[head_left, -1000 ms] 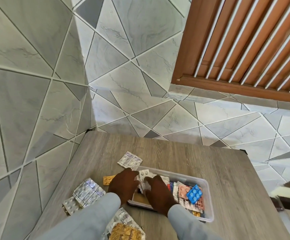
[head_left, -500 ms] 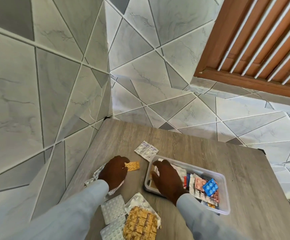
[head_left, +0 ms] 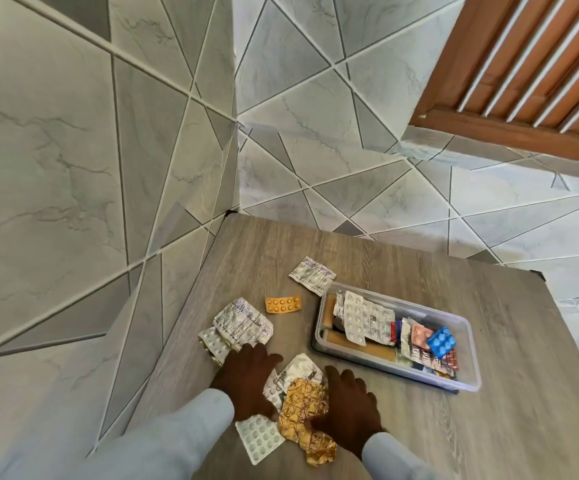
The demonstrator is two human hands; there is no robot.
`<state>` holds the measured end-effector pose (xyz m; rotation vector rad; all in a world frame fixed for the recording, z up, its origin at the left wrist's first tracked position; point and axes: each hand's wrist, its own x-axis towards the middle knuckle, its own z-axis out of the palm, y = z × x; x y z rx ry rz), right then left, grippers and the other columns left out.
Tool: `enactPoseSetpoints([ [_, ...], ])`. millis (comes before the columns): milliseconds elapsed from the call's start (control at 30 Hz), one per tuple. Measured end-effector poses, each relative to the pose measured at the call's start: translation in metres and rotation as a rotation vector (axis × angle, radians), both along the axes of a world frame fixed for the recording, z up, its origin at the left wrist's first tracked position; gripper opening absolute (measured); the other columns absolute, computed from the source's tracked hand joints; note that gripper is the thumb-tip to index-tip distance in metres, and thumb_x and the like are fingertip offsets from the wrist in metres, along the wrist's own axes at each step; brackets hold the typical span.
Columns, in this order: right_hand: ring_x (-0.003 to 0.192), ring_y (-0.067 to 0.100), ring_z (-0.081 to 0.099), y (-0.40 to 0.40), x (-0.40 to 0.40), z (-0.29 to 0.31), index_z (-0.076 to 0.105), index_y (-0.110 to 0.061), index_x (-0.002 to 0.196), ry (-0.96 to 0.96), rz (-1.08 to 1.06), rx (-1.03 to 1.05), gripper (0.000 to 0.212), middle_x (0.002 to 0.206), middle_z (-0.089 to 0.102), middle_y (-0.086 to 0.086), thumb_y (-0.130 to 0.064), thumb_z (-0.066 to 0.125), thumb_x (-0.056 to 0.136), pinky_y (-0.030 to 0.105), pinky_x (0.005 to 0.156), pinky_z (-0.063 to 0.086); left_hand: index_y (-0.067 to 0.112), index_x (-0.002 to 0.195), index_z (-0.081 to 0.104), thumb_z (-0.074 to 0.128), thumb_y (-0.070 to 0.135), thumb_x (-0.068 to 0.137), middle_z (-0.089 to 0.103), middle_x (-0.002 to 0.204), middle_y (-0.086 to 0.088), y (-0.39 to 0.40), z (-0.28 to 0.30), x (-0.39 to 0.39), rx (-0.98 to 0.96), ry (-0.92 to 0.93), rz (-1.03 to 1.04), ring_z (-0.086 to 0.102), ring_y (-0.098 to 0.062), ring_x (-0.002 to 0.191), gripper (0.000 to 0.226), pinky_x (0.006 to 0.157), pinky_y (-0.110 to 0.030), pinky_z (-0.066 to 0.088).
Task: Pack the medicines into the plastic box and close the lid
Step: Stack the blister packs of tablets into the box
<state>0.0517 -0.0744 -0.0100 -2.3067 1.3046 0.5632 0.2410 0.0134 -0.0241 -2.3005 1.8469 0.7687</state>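
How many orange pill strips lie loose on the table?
1: an orange blister strip lies flat on the table, left of the plastic box. Others may hide under the piles.

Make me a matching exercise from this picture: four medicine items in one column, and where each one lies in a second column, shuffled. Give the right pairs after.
Items
1. orange blister strip
2. blue blister pack
3. gold foil strip
4. white sachet

Places
A. inside the plastic box, near its right end
B. between the left hand and right hand
C. on the table, just beyond the box's far left corner
D. alone on the table, left of the box

Pairs: 1-D, 2-A, 3-B, 4-C
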Motion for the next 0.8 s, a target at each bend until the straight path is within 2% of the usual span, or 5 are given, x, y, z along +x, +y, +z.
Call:
enactPoseSetpoints([
  [167,0.121,0.027,0.047,-0.004,0.004,-0.005,0.043,-0.023,0.131,-0.111,-0.123,0.061,0.077,0.131,0.052,0.004,-0.048,0.077,0.067,0.04,0.099,0.043,0.03,0.139,0.03,0.067,0.06,0.067,0.045,0.134,0.0,-0.005,-0.002,-0.015,-0.102,0.034,0.041,0.039,-0.025,0.124,0.087,0.103,-0.041,0.034],
  [300,0.108,0.022,0.055,-0.013,0.003,0.003,0.055,-0.02,0.118,-0.249,-0.132,0.154,0.048,0.12,0.057,0.004,-0.037,0.072,0.076,0.026,0.081,0.042,0.034,0.13,0.042,0.078,0.049,0.062,0.058,0.122,0.002,-0.017,0.004,-0.02,-0.152,0.436,0.387,0.052,-0.022,0.115,0.079,0.098,-0.038,0.044],
  [400,0.098,0.018,0.057,-0.023,0.001,0.018,0.058,-0.026,0.104,-0.332,-0.089,0.23,0.031,0.109,0.062,0.0,-0.033,0.071,0.077,0.029,0.083,0.047,0.022,0.115,0.055,0.082,0.035,0.064,0.061,0.097,0.002,-0.028,0.007,-0.014,-0.18,0.648,0.494,0.058,-0.015,0.091,0.059,0.081,-0.029,0.048],
  [500,0.101,0.016,0.058,-0.038,-0.003,0.035,0.06,-0.023,0.11,-0.397,-0.086,0.261,0.041,0.111,0.063,-0.002,-0.034,0.075,0.074,0.031,0.087,0.05,0.014,0.092,0.064,0.083,0.018,0.066,0.055,0.071,0.003,-0.04,0.02,-0.01,-0.24,0.774,0.526,0.051,-0.01,0.066,0.033,0.066,-0.026,0.043],
  [800,0.098,0.016,0.063,-0.116,-0.058,0.082,0.063,-0.028,0.101,-0.686,-0.334,0.247,0.044,0.103,0.068,-0.003,-0.036,0.084,0.064,0.039,0.087,0.055,0.011,0.083,0.066,0.076,0.003,0.073,0.07,0.075,-0.001,-0.112,0.073,-0.058,-0.392,1.002,0.626,0.064,-0.012,0.07,0.016,0.062,-0.025,0.052],
])
